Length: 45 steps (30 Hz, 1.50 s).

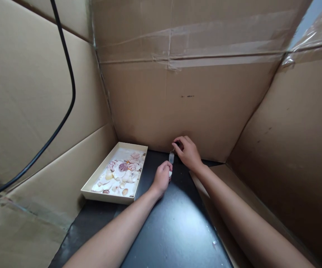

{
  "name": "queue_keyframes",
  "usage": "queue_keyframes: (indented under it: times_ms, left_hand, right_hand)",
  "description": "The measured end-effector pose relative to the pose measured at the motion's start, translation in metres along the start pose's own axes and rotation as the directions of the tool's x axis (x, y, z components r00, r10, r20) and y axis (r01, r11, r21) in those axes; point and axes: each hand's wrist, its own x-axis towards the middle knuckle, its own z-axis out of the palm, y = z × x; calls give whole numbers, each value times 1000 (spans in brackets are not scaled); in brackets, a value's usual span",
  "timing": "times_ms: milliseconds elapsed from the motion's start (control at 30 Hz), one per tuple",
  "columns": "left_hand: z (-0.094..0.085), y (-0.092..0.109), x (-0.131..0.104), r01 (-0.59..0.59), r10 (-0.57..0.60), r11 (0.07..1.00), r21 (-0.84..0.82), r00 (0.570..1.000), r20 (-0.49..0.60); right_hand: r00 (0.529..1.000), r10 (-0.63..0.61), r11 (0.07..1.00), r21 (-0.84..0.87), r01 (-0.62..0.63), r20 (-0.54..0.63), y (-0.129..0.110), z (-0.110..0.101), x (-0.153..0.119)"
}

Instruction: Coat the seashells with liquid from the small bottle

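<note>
Near the back of the dark table, my left hand [162, 178] is closed around a small white ridged thing [170, 174], perhaps a shell, of which only an edge shows. Just beyond its fingers stands a small clear glass bottle [171, 158]. My right hand [187, 152] is at the upper right of the bottle, thumb and forefinger bent together above its mouth; what they pinch is too small to make out. To the left lies a shallow cream tray [107, 199] with several shells [123, 166], some white, some purple-striped.
Tall cardboard walls [149, 96] enclose the dark table [177, 223] at the back and both sides. A black cable [73, 89] hangs down at the left. A cardboard flap [233, 178] lies along the right edge, under my right forearm.
</note>
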Motion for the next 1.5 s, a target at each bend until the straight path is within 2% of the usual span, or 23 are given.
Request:
queue_keyframes:
  times_ms: [233,733,1067,1267,1500]
  left_hand:
    - [1,0,0,-6,7,1000,-28,1000,11]
    - [0,-2,0,-1,1,1000,15,1000,16]
    - [1,-1,0,20,-20,1000,-6,1000,-6]
    - [2,-1,1,33,-33,999,10,999,-21]
    - [3,-3,3,6,-6,1000,-7,994,-109]
  right_hand:
    - [999,-4,1000,5,4,46,1,13,-9]
    - [996,-6,1000,-13,7,84,6,24,-21]
    - [998,4,999,40,-6,61,4,28,-24]
    - [1000,1,996,89,1,-21,-2,20,-19]
    - [983,-1,994,109,21,-185,-20,-12,1]
